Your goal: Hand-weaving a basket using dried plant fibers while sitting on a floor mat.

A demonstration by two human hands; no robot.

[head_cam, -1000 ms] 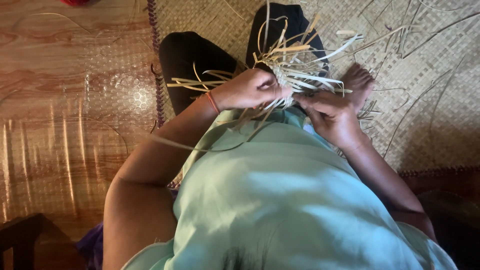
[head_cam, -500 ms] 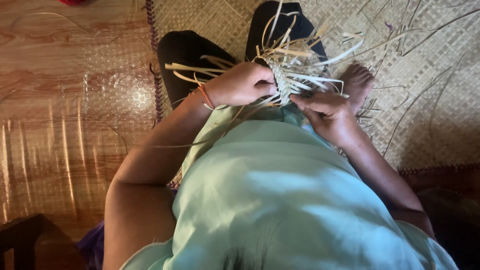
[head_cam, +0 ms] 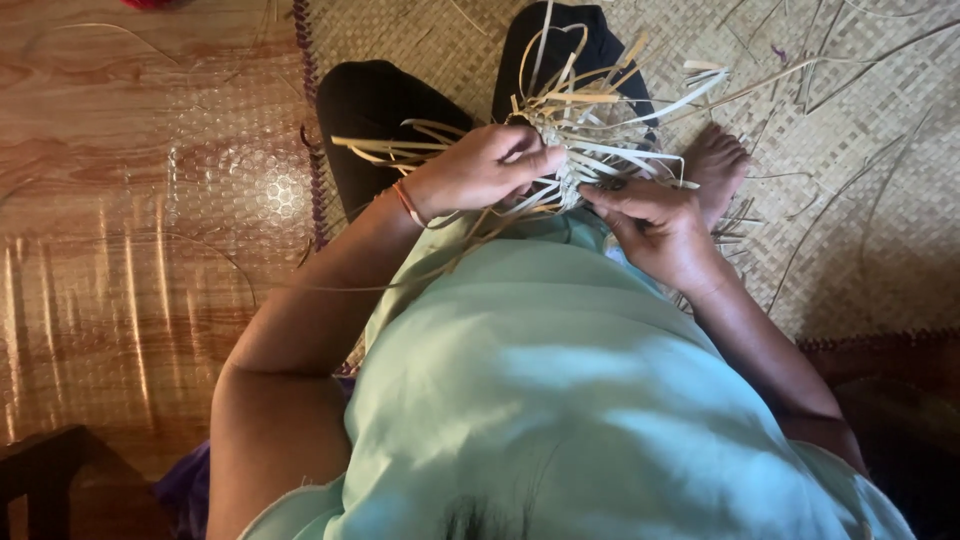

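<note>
No package, label, sign or screen appeared anywhere in the frame.

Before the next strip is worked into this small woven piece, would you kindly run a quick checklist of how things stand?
1. Left hand grips the woven piece: ok, fingers closed around it.
2. Right hand on the work: ok, fingertips pinch at its lower edge.
3. Loose strips free to pick: ok, they fan out above the hands.
4. Strips untangled: cannot tell, they cross densely.
5. Work supported over the lap, above the woven mat: ok.
6. Weave tightness: cannot tell, hidden by fingers.
</note>
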